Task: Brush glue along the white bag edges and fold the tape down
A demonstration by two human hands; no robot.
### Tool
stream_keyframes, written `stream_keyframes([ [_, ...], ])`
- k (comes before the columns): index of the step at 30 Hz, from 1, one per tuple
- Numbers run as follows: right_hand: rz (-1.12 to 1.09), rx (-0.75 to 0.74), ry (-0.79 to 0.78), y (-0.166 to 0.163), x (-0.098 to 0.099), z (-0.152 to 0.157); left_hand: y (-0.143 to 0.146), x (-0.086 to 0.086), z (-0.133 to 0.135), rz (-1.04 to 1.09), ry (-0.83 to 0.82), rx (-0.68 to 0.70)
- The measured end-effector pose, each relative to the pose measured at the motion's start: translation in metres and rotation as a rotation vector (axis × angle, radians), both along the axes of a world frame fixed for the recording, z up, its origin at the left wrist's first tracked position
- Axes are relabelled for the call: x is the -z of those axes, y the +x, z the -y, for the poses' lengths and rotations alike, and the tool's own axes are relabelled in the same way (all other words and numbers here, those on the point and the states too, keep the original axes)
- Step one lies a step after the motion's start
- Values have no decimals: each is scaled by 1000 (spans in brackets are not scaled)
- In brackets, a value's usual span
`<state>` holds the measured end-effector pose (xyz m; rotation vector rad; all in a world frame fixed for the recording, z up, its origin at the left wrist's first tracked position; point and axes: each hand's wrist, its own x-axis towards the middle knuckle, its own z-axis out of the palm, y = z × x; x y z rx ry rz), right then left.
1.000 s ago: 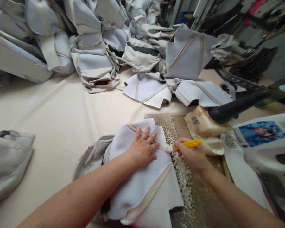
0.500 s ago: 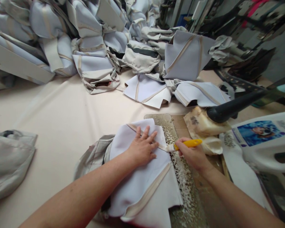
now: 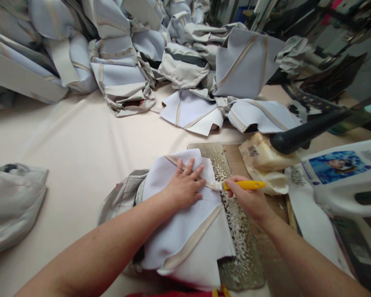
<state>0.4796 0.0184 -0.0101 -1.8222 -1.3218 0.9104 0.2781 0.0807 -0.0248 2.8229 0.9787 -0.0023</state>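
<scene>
A pale lavender fabric piece (image 3: 170, 222) with beige tape strips lies in front of me, its right edge over a stained, glue-spattered board (image 3: 239, 239). My left hand (image 3: 187, 183) is pressed flat on the fabric near its upper right part, fingers spread. In my right hand (image 3: 243, 196) is a brush with a yellow handle (image 3: 250, 185). The brush's pale bristle end touches the fabric's right edge, at the end of a beige tape strip, just right of my left fingers. Grey cloth (image 3: 122, 194) bunches out at the fabric's left side.
Similar lavender and grey sewn pieces (image 3: 120, 78) are heaped across the back of the table (image 3: 64, 144). A grey cloth piece (image 3: 15, 206) lies at left. On the right are a cut, glue-crusted container (image 3: 256, 161) with a black tube and a white jug (image 3: 343, 194).
The brush has shifted left, from just past the fabric's edge onto it. My left hand keeps its place on the fabric. The whole view has moved slightly.
</scene>
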Motion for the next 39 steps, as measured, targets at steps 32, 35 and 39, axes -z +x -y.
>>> stream_keyframes([
  [32, -32, 122, 39, -5, 18, 49, 3, 1, 2, -33, 22, -6],
  [35, 14, 92, -59, -5, 18, 81, 3, 0, 2, -42, 5, 0],
  [39, 8, 65, -178, -10, 18, 136, 4, -1, 2, -51, -9, 0],
])
